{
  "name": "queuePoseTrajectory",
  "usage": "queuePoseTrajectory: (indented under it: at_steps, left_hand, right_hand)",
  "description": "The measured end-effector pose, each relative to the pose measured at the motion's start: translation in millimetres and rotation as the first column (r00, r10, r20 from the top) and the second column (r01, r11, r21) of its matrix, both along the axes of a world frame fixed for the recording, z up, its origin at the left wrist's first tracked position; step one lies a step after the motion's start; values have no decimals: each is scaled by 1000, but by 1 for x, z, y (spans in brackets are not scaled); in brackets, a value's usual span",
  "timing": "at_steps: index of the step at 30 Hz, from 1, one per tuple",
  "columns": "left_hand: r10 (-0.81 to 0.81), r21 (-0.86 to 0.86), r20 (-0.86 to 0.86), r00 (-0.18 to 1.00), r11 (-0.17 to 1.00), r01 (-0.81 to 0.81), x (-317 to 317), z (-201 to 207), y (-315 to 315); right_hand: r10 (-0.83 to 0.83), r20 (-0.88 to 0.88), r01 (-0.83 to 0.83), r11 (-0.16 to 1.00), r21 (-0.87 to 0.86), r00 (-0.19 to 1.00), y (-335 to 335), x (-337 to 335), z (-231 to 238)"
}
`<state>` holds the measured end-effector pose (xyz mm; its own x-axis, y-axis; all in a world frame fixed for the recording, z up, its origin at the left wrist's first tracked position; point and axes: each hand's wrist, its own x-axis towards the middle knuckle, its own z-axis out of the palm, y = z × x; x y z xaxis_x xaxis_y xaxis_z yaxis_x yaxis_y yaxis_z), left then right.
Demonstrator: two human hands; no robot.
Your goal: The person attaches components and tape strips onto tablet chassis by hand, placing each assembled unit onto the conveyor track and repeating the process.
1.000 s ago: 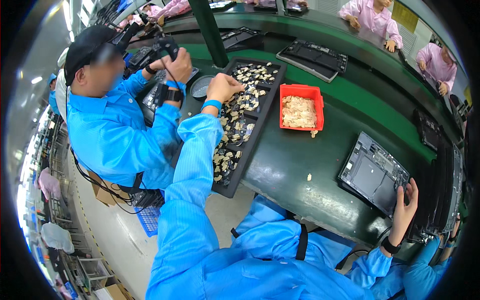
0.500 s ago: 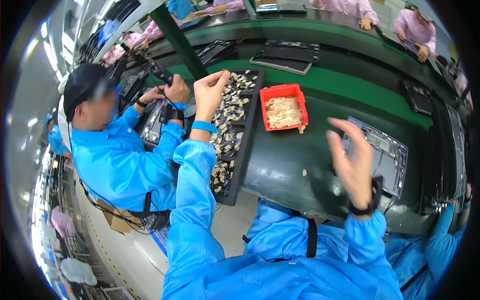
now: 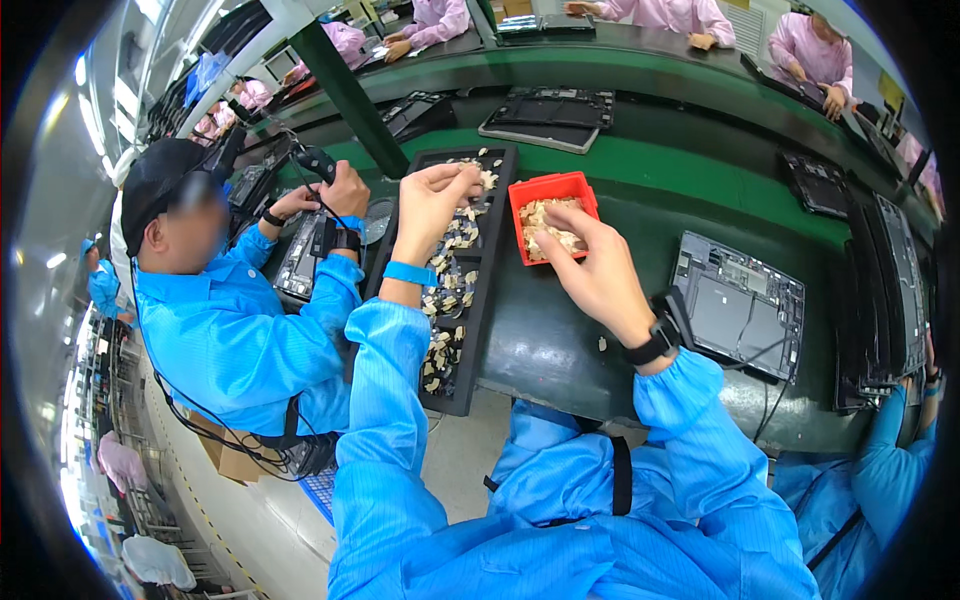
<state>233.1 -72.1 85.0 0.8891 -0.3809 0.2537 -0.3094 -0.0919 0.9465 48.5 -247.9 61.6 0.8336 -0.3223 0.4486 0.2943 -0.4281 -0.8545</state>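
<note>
Over the long black tray (image 3: 486,290) at left centre, my left hand (image 3: 432,208) is closed in a pinch. Whatever its fingertips hold is too small to make out. Small cream and dark pieces (image 3: 452,292) lie scattered through the tray's compartments. My right hand (image 3: 600,280) reaches over the near side of a red bin (image 3: 549,186), thumb and fingers apart, with nothing visible between them. Cream-coloured flat bits (image 3: 535,214) fill the bin, partly hidden by that hand. A dark cable runs from near my right wrist across an opened laptop base (image 3: 738,308).
One loose bit (image 3: 602,343) lies on the dark green bench (image 3: 540,340). Stacked dark laptop panels (image 3: 870,300) stand at the right. A co-worker (image 3: 235,270) in blue works close on my left. Another laptop part (image 3: 548,118) rests on the far ledge.
My right hand has moved left from beside the laptop base to over the red bin. My left hand remains pinched above the tray, slightly lower. The view has shifted a little.
</note>
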Motion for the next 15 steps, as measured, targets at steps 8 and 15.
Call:
queuePoseTrajectory:
  at_steps: [8,15]
  left_hand:
    - [-282,-204,-165,945,947,247,-117,11,-43]
    - [-216,-52,206,954,972,231,-179,14,-62]
  right_hand:
    - [91,61,-108,917,385,994,-13,-35,8]
    - [71,108,-115,871,477,992,-24,-87,4]
